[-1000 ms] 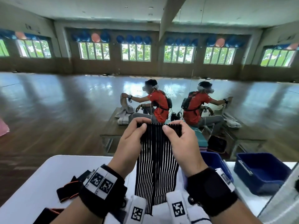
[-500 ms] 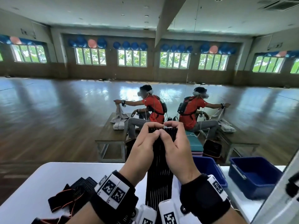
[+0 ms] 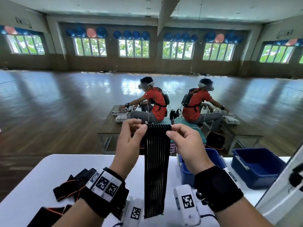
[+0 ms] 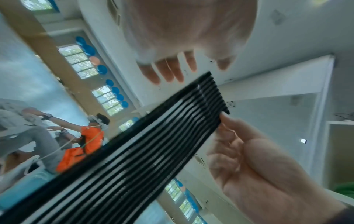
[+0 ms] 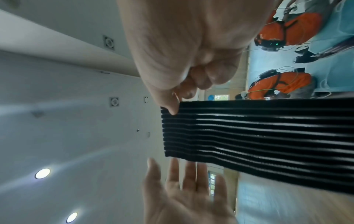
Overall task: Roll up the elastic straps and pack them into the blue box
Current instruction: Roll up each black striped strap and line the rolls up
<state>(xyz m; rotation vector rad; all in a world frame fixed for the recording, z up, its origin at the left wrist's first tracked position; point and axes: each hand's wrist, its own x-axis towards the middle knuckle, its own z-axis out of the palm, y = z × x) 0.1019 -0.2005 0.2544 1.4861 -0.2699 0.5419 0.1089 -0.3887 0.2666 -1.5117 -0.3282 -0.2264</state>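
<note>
Black elastic strap with thin white lengthwise stripes [image 3: 156, 169] hangs vertical at centre, top edge held up, lower end near the white table [image 3: 41, 181]. Right hand [image 3: 188, 145] pinches the strap's top corner, thumb against forefinger. Left hand [image 3: 129, 143] at the opposite corner: fingers straight and slightly spread in both wrist views, not gripping. Blue plastic box [image 3: 185, 174] at 3 o'clock of the strap, on the table. More black straps with orange trim [image 3: 70, 189] at 9 o'clock.
</note>
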